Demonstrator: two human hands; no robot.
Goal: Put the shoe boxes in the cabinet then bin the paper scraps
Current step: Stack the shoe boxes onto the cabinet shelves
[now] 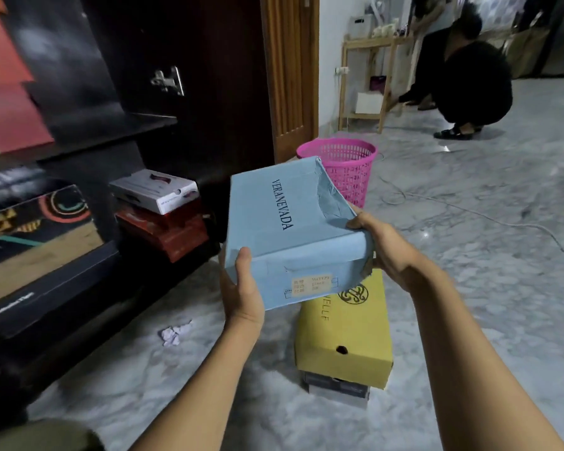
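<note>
While held clear of the floor (469, 288), reads VERANEVADA in dark capitals across top of pale blue shoe box (293, 222); tan sticker (311, 283) on near end too blurred to read. Gripped at near left corner by left hand (245, 288), thumb on top, and at torn right edge by right hand (385, 245), fingers curled under. Directly below: yellow box (345, 333), round emblem and letters "VELLE" showing, stacked on grey box (336, 388). Crumpled paper scrap (173, 333) on floor beside dark cabinet (79, 131); pink basket (349, 170) behind.
</note>
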